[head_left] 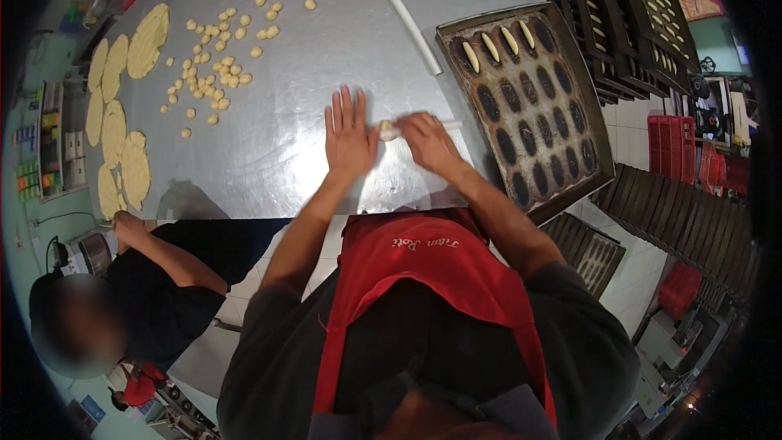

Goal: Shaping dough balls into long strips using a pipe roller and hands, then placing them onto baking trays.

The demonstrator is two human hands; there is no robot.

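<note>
Steel counter (277,155), near edge: left hand (349,143) flat, fingers extended; right hand (432,145) bent, grip indeterminable. Tray (601,147): four dough sticks (490,47); dough balls (234,81) remain unshaped.

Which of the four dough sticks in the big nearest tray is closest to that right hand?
The leftmost dough stick in the tray; the other three lie farther right and up, away from the right hand.
</note>
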